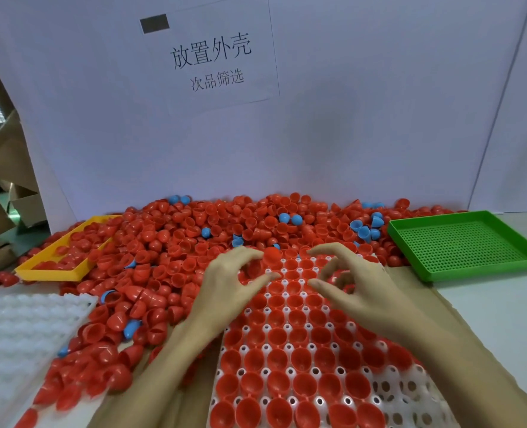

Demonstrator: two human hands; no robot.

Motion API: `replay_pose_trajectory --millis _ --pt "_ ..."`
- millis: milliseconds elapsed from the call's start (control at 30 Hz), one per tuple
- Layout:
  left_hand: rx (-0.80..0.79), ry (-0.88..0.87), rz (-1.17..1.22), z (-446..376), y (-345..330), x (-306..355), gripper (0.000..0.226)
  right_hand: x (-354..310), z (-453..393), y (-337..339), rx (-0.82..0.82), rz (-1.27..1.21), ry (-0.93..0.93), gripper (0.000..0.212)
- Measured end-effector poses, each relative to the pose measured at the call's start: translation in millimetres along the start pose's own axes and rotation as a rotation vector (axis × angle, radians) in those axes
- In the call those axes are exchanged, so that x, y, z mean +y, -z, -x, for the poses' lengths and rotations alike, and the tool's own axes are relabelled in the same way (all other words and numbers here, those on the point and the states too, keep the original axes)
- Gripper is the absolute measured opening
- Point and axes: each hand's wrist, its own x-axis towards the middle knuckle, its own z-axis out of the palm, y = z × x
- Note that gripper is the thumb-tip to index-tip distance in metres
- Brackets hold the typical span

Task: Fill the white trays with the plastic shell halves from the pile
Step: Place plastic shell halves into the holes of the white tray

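A big pile (194, 242) of red and blue shell halves lies banked against the white backboard (348, 134), just beyond both hands, so a fresh piece is always in reach. Directly under the hands sits the white tray (392, 393), most pockets already holding red cups mouth-up, a few empty toward the right wrist. A second white tray (24, 329) waits out to the left. The left hand (225, 282) has fingers curled over a red shell half (271, 254) at the tray's far edge, seemingly gripping it. The right hand (348, 279) hovers with fingers loosely bent, holding nothing that I can see.
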Motion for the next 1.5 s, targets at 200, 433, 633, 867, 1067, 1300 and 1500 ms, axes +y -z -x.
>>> replay_pose_trajectory --millis 200,433,633,867,1067,1300,1500 --pt "-0.029 -0.046 0.058 25 -8 34 0.038 -15 2 -12 -0.051 -0.046 0.035 0.044" --pt "-0.06 0.06 0.21 36 1 34 0.039 -17 4 -16 -0.067 -0.043 0.036 0.027" --pt "0.012 0.118 0.322 35 2 36 0.036 -20 4 -14 -0.019 -0.069 0.065 0.032" --pt "-0.01 0.218 0.373 35 2 45 0.017 -22 6 -18 -0.04 -0.264 0.016 0.038" --pt "-0.112 0.319 0.429 34 1 48 0.046 -28 8 -27 -0.047 -0.173 0.089 0.058" --pt "-0.145 0.266 0.449 34 1 46 0.06 -27 8 -30 0.044 -0.082 0.117 0.029" --pt "-0.124 0.118 0.446 35 6 48 0.031 -27 7 -28 0.054 -0.176 0.02 0.018"
